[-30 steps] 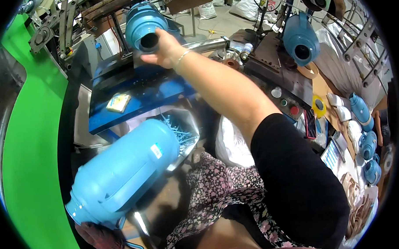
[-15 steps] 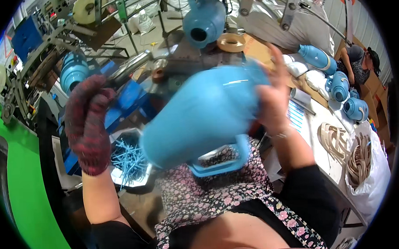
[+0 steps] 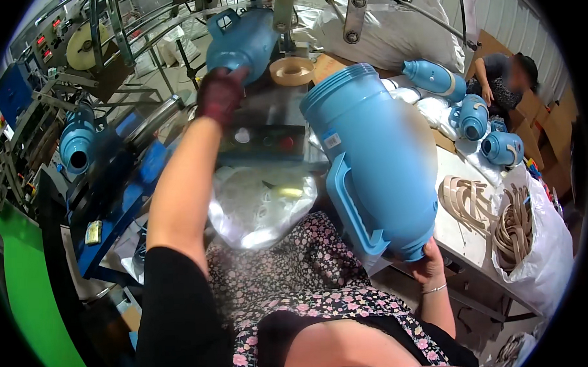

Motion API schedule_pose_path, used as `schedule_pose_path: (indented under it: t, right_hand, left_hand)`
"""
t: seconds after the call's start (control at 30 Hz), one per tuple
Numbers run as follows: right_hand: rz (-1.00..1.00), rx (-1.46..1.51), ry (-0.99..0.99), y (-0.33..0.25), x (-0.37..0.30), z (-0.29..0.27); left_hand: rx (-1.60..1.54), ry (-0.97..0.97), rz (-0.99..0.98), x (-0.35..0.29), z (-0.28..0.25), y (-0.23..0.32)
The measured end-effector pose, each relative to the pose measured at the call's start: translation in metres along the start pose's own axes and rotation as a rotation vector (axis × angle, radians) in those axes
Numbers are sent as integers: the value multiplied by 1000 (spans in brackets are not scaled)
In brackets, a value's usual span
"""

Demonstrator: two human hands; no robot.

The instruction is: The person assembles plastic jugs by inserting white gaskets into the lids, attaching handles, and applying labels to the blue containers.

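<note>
A large light-blue plastic thermos jug shell (image 3: 380, 158) is in front of me at the right, tilted, its wide threaded end up and its side handle toward my left. My right hand (image 3: 427, 263), bare, grips it from below at the narrow end. My left hand (image 3: 221, 95), in a dark red knitted glove, reaches forward to a second blue jug shell (image 3: 253, 39) on the bench. Its fingers close over the near end of that shell, slightly blurred. A clear plastic-covered tray (image 3: 263, 214) lies below my left forearm.
Beside the second shell sits a beige ring (image 3: 292, 71). Another jug shell (image 3: 79, 142) stands in machinery at left. Several jugs (image 3: 435, 79) lie on the right-hand table, near beige straps (image 3: 464, 200) and a white sack (image 3: 536, 259). A person (image 3: 504, 85) sits beyond.
My right hand has swung the jug shell to the right and turned its wide end up. My left hand has moved forward to the second shell. The view has shifted rightward.
</note>
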State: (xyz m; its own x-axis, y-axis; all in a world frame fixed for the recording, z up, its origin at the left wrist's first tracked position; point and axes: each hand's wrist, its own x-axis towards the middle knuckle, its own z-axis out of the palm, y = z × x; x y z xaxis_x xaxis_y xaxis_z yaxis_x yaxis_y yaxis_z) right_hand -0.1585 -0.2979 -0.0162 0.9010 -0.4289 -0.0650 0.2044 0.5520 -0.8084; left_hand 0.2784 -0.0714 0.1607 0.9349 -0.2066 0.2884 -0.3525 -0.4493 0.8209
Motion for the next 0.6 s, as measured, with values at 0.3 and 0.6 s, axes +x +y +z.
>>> schedule_pose_path:
  t: [0.3,0.6]
  right_hand:
    - [55,3,33,-7,115,52]
    - [264,505,-256,107,237,351]
  left_hand:
    - [-170,271,78,-234,-216,-33]
    - [496,-308,37,-292,-247,-29]
